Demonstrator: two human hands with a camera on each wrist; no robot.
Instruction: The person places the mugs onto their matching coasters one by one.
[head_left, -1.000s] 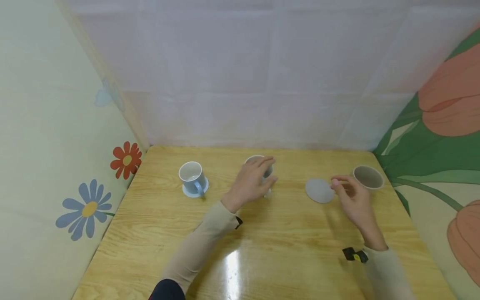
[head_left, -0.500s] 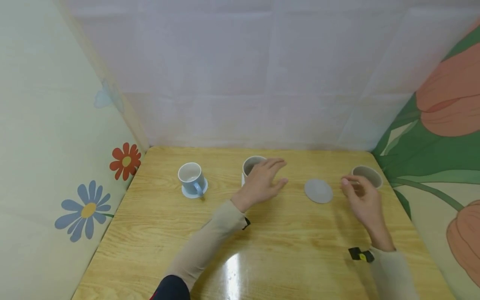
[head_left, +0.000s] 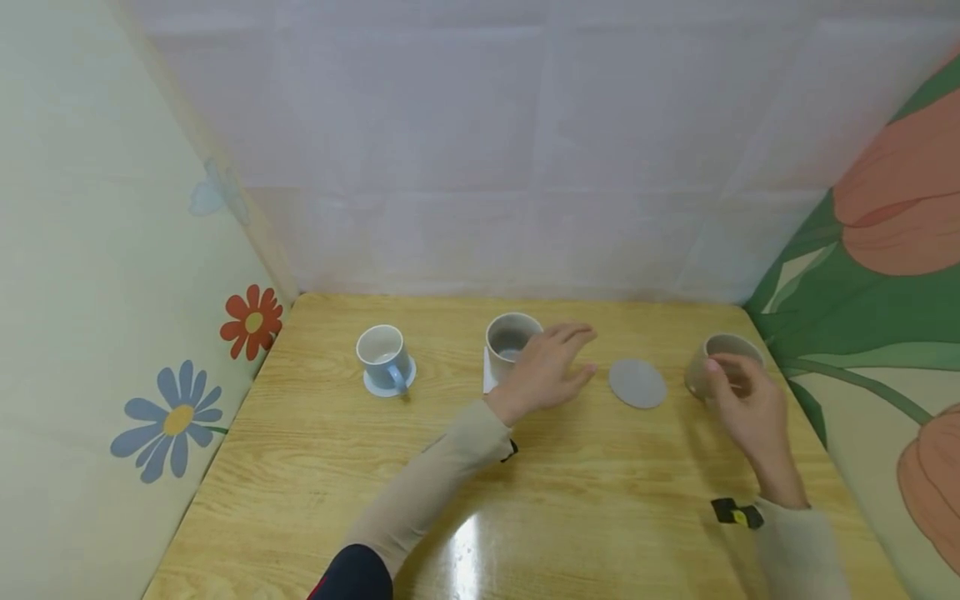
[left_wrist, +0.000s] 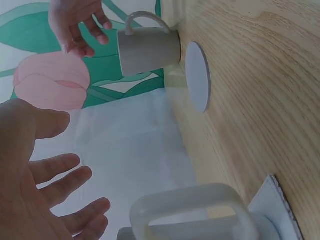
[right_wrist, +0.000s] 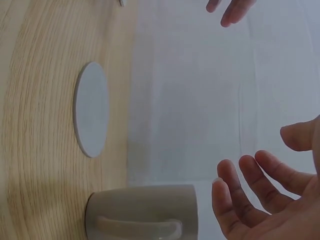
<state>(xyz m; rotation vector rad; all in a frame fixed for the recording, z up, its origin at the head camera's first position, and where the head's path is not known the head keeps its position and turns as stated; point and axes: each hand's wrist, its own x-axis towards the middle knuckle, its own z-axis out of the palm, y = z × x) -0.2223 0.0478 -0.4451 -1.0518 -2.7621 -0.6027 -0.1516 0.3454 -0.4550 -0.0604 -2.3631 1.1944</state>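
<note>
My left hand (head_left: 547, 367) hovers with spread fingers just right of the middle mug (head_left: 510, 337), overlapping it in the head view. That mug stands on a square white coaster (left_wrist: 272, 207), and its handle shows in the left wrist view. My right hand (head_left: 753, 408), fingers relaxed and bent, is beside the grey-beige mug (head_left: 701, 371) at the right. In the right wrist view, a gap separates those fingers from this mug (right_wrist: 145, 207), which stands on the bare wood. Between the hands a round pale grey coaster (head_left: 637, 383) lies flat. Neither hand holds anything.
A light blue mug (head_left: 382, 358) stands on a round pale blue coaster (head_left: 372, 386) at the left of the wooden table (head_left: 585, 492). A white cloth backdrop (head_left: 450, 167) rises behind the table's far edge. Flower-printed panels (head_left: 900, 317) flank it.
My left hand has moved right, uncovering more of the middle mug. My right hand has moved right and slightly nearer me, away from the round coaster. The mugs and coasters stay put.
</note>
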